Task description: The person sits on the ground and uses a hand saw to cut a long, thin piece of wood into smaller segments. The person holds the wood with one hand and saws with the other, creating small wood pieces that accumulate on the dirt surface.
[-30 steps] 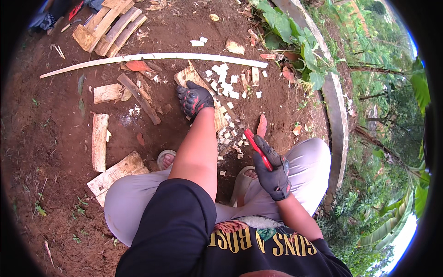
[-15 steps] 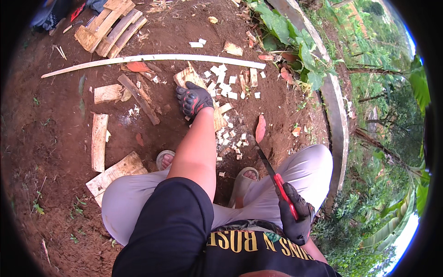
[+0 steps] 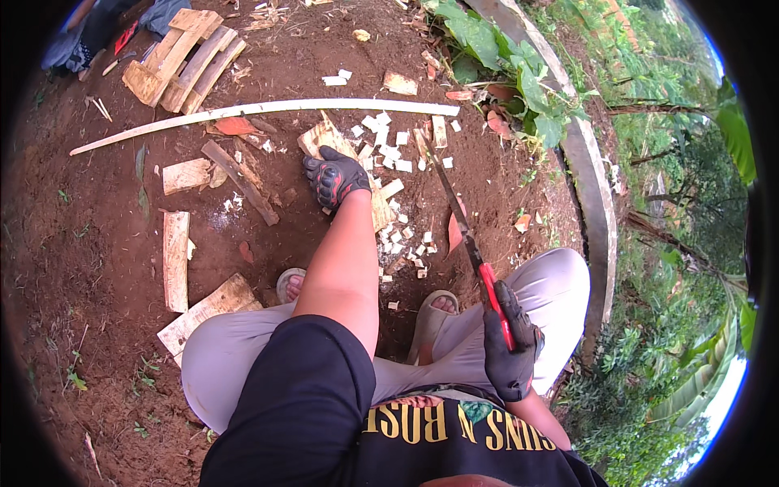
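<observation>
My left hand (image 3: 334, 178), in a black glove with red trim, is closed on a rough wooden board (image 3: 324, 138) lying on the soil. The hand covers the board's middle, and its fingertips are partly hidden. In my gloved right hand (image 3: 513, 345), above my right knee, is a hand saw (image 3: 457, 215) with a red handle and a long, narrow, dark blade. The blade slants forward and left over the ground, its tip near small wood offcuts. Several pale cut wood pieces (image 3: 389, 138) are scattered right of the board. A long pale wood strip (image 3: 268, 107) lies just beyond it.
Stacked wooden slats (image 3: 182, 61) stand at the far left. Loose boards (image 3: 175, 260) lie left of my legs. A concrete edge (image 3: 596, 203) curves along the right, with leafy plants (image 3: 487, 45) beside it. My sandalled feet rest close to the wood chips.
My right hand has risen slightly, and the saw blade has swung forward and up, more upright than before. My left hand stays on the board.
</observation>
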`<act>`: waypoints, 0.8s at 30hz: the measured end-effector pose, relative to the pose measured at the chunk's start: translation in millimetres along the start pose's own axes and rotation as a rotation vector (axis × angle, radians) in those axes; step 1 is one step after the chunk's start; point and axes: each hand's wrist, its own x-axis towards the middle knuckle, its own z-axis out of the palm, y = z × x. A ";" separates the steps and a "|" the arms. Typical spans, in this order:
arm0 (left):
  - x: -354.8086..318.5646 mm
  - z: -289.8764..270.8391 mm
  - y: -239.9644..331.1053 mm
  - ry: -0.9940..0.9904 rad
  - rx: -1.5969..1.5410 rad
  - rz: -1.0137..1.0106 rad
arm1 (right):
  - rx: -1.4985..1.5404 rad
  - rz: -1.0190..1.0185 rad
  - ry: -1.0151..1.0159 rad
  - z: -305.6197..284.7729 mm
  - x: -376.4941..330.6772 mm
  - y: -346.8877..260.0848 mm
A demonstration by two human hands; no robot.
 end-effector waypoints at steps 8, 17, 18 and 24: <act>4.9 4.6 -2.4 0.019 -0.034 0.005 | -0.155 -0.195 -0.038 15.8 48.3 5.8; -6.5 2.0 7.7 0.020 -0.080 0.070 | -0.561 -0.635 -0.062 229.7 270.1 22.7; -4.8 -2.2 7.4 0.000 -0.056 0.062 | -0.520 -0.645 -0.095 238.0 273.4 23.0; 0.5 -1.8 -1.7 0.038 -0.044 0.034 | -0.458 -0.533 -0.071 212.8 277.5 43.6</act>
